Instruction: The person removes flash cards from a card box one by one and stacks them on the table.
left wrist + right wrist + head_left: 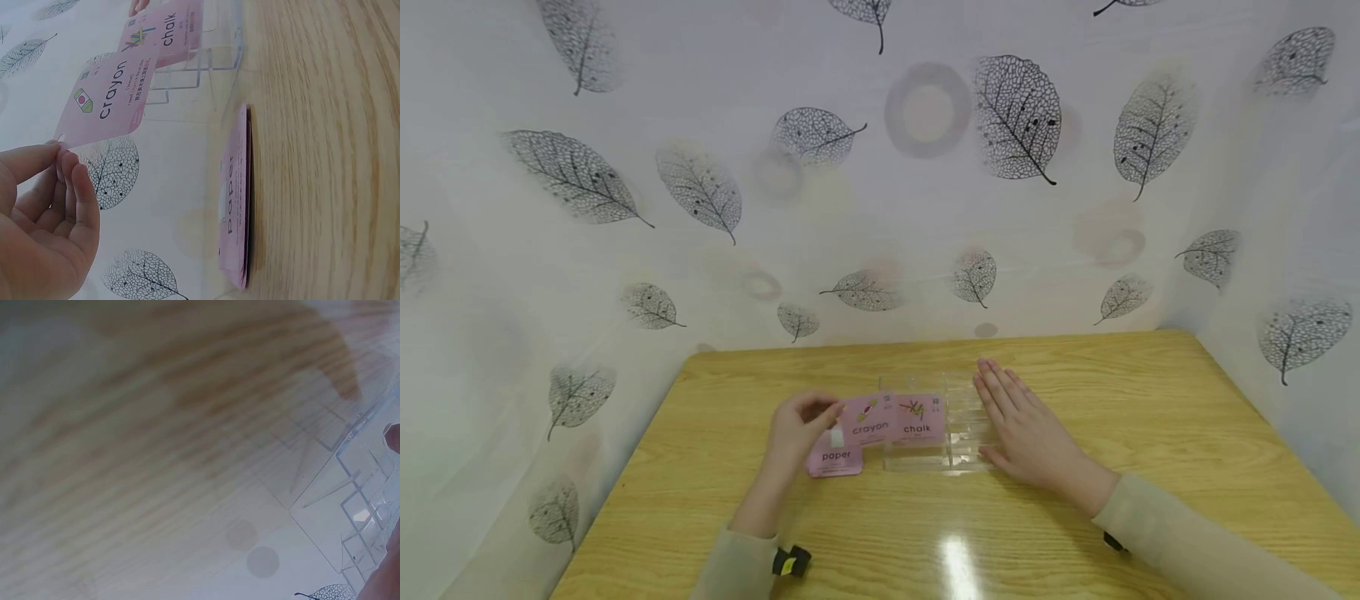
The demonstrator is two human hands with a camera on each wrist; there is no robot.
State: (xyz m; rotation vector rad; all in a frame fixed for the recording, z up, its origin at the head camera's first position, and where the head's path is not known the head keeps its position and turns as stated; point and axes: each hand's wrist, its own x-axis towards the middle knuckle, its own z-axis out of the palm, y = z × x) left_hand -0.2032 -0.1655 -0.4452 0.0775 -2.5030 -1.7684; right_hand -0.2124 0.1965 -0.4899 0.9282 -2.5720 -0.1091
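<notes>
Between thumb and fingertips, my left hand (pixel 796 429) pinches one corner of a pink word card (pixel 871 428) that reads "crayon". The card (pixel 109 100) is held up above the table, its edge overlapping a "chalk" card (pixel 921 419) in the head view. That chalk card stands in a clear plastic compartment holder (pixel 917 461). Below the left hand lies a stack of pink cards (pixel 835 467) with "paper" on top. My right hand (pixel 1033 433) rests with straight fingers along the holder's right side; only bits of that hand (pixel 384 572) show in the right wrist view.
The wood-grain table (pixel 880 525) reaches back to a pale curtain (pixel 880 200) printed with leaves, which also closes off both sides. A dark wrist strap (pixel 792 561) shows at the left sleeve.
</notes>
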